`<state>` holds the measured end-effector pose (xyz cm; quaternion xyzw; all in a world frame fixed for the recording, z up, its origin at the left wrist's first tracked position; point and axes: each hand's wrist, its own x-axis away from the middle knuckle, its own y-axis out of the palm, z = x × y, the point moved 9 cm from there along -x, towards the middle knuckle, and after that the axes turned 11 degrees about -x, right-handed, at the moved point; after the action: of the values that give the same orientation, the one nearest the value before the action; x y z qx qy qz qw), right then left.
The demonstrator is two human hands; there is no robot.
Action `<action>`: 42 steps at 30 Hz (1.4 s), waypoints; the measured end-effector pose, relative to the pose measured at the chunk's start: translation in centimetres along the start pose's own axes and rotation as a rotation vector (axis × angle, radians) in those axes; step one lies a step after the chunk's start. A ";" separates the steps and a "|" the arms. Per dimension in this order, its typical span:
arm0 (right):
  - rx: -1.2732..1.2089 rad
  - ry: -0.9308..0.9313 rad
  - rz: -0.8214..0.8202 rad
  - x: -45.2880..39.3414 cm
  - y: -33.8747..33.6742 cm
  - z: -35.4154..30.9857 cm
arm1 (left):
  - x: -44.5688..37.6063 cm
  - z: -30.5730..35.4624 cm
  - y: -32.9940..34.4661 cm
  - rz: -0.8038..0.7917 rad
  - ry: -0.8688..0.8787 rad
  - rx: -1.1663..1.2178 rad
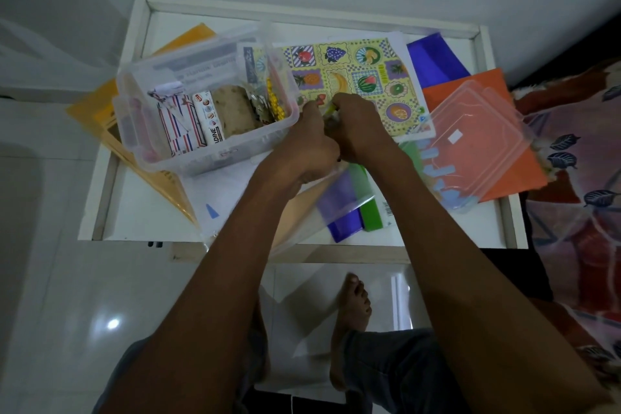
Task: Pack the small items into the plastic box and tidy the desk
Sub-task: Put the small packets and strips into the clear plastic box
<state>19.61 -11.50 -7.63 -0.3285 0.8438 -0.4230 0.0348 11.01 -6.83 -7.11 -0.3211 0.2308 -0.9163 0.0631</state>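
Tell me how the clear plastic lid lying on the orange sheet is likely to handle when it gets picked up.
The clear lid looks thin and hollow, so probably light and slightly flexible. Its smooth, glossy surface may be slippery; the raised rim likely offers the best pinch. It lies flat on the orange sheet, which may slide or lift with it.

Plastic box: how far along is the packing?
Partly done. The plastic box already holds several packets. Both hands, left hand and right hand, are closed on a small yellow-green item beside it. Left: that item, the lid lying off to the right, and loose coloured sheets on the desk.
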 end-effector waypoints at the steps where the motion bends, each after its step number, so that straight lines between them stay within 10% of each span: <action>1: -0.015 -0.009 0.005 0.1 -0.2 -0.1 | 0.0 0.0 0.0 0.008 0.006 0.011; 12: -0.930 0.329 0.182 1.6 -4.4 5.4 | -0.7 -0.4 -0.5 0.129 0.031 0.063; 16: -1.073 0.292 -0.013 2.0 -2.9 3.9 | -0.7 0.3 -0.2 0.149 0.023 0.231; 42: -0.792 0.178 -0.027 3.8 -4.3 1.0 | -0.4 0.9 -0.7 0.307 0.018 0.372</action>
<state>19.23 -16.21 -4.31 -0.2897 0.9368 -0.0924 -0.1733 11.85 -6.47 -6.41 -0.2570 0.1044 -0.9256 0.2575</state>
